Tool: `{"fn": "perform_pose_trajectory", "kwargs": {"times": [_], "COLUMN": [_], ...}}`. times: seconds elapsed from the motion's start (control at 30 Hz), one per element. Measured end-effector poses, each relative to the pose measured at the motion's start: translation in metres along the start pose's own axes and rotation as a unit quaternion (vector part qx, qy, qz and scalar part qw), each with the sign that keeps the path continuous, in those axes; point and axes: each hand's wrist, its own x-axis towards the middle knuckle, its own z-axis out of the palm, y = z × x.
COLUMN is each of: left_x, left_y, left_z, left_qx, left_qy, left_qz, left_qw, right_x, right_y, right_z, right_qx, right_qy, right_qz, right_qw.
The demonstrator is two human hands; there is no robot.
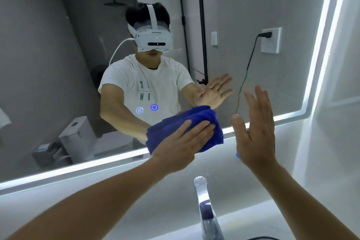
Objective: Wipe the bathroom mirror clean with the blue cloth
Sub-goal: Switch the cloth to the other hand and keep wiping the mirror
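Left hand (181, 142) presses the blue cloth (202, 116) flat with straight fingers on the mirror (58, 64), right at its lit bottom edge. My guess is it could slip off the glass or bump the two glowing touch buttons (154, 107) just up-left. Right hand (255, 128) hovers beside it, fingers spread, holding nothing, and the tap (204, 206) sits below, in forearm range.
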Motion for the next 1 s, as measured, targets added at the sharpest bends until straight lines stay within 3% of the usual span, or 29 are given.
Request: {"fn": "perform_pose_trajectory", "kwargs": {"times": [0.13, 0.27, 0.57, 0.73, 0.83, 1.0], "left_x": [0.059, 0.079, -0.076, -0.178, -0.224, -0.217], "left_y": [0.033, 0.049, -0.017, -0.08, -0.097, -0.052], "left_z": [0.002, 0.008, 0.026, 0.024, 0.033, 0.044], "left_qx": [0.016, 0.014, 0.017, 0.036, 0.039, 0.002], "left_qy": [0.003, 0.025, -0.007, -0.021, 0.011, 0.068], "left_qz": [0.054, 0.055, 0.099, 0.035, -0.027, -0.222], "left_qw": [0.998, 0.998, 0.995, 0.999, 0.999, 0.973], "right_x": [-0.003, -0.002, -0.008, -0.028, -0.038, -0.047], "right_y": [0.012, 0.018, -0.022, -0.037, -0.045, -0.051], "right_z": [-0.013, -0.014, 0.034, 0.054, 0.06, 0.057], "right_qx": [-0.009, -0.013, -0.011, -0.007, 0.007, 0.005], "right_qy": [0.002, 0.011, -0.019, -0.035, -0.038, -0.048], "right_qz": [0.004, 0.012, -0.007, 0.001, -0.006, 0.016], "right_qw": [1.0, 1.0, 1.0, 0.999, 0.999, 0.999]}}
